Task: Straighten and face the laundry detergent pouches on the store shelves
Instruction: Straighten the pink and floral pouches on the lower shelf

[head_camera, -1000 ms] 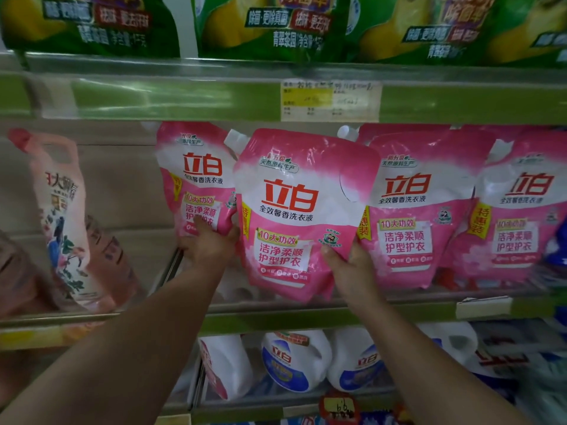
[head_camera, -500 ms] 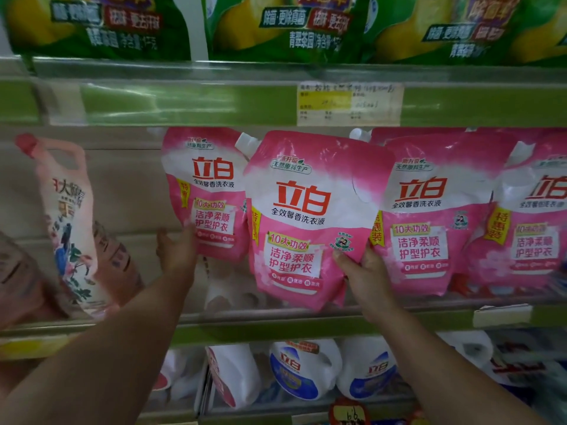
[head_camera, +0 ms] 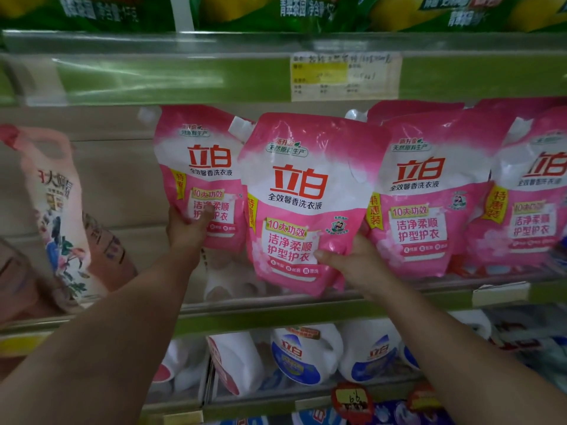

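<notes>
Several pink-and-white detergent pouches stand in a row on the middle shelf (head_camera: 276,317). My left hand (head_camera: 188,230) grips the lower left corner of the leftmost pink pouch (head_camera: 199,167), thumb across its front. My right hand (head_camera: 349,262) holds the lower right corner of the front middle pouch (head_camera: 300,191), which is lifted and leans forward over its neighbours. Two more pink pouches, one (head_camera: 420,191) just right of the middle one and another (head_camera: 534,191) at the right edge, stand facing out.
A pale floral pouch (head_camera: 52,210) leans at the far left with a brownish pack behind it. Green pouches (head_camera: 276,10) fill the top shelf above a price label (head_camera: 343,75). White detergent bottles (head_camera: 303,354) sit on the shelf below.
My left hand moved from below the leftmost pouch to grip its lower left corner. The view came closer to the shelf. My right hand keeps its hold on the middle pouch.
</notes>
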`<state>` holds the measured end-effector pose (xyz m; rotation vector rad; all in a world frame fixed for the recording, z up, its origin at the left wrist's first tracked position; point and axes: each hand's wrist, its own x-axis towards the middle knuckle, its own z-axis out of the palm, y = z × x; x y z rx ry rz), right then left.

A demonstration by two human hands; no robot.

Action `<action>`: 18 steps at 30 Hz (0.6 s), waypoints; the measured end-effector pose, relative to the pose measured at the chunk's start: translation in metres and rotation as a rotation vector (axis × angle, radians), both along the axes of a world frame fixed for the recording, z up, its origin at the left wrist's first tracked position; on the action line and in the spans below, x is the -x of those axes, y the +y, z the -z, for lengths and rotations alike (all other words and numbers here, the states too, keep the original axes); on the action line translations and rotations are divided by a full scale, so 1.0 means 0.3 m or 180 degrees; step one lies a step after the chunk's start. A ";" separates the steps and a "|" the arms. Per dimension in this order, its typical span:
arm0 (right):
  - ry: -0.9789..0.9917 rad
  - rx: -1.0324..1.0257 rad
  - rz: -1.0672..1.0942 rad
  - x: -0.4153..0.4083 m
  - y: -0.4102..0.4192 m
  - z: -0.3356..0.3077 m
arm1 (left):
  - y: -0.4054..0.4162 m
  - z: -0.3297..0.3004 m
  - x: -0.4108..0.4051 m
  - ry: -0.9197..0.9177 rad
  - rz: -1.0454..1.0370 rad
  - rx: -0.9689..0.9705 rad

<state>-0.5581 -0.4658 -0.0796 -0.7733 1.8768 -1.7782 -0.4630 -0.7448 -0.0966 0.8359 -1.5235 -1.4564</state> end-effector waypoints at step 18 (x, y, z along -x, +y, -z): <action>-0.0095 0.0117 -0.0071 0.015 -0.031 -0.012 | 0.088 0.010 0.087 -0.0772 0.0500 0.0224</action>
